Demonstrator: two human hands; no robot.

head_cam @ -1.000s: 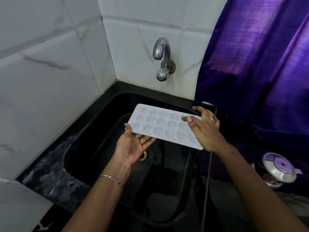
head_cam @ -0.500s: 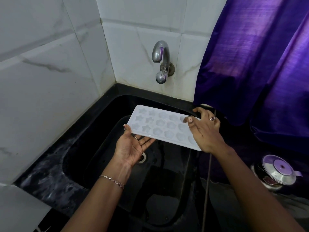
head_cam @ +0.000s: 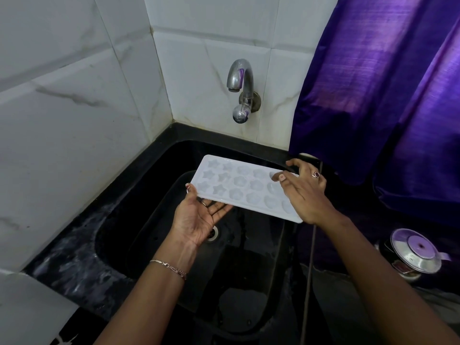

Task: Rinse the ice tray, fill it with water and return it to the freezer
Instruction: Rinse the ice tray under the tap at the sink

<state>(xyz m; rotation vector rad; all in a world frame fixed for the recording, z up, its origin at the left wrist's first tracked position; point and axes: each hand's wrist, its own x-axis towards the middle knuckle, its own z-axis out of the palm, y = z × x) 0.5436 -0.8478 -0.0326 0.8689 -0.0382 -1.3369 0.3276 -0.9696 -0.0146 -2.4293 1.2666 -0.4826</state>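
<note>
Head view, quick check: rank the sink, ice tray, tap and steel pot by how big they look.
1. sink
2. ice tray
3. tap and steel pot: about alike; the pot is nearer the camera, so unranked.

White ice tray (head_cam: 239, 181) with star moulds, black sink (head_cam: 154, 165), grey-veined white tiles (head_cam: 74, 108), purple curtain (head_cam: 373, 95), silver tap (head_cam: 240, 73)

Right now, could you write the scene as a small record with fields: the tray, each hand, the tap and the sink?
held object: white plastic ice tray with star and flower moulds, facing up, over the sink
left hand: palm up under the tray's left end, thumb at its edge
right hand: grips the tray's right end, thumb on top
tap: curved steel wall tap, no water stream visible
sink: black basin
beside: purple curtain at right
</note>
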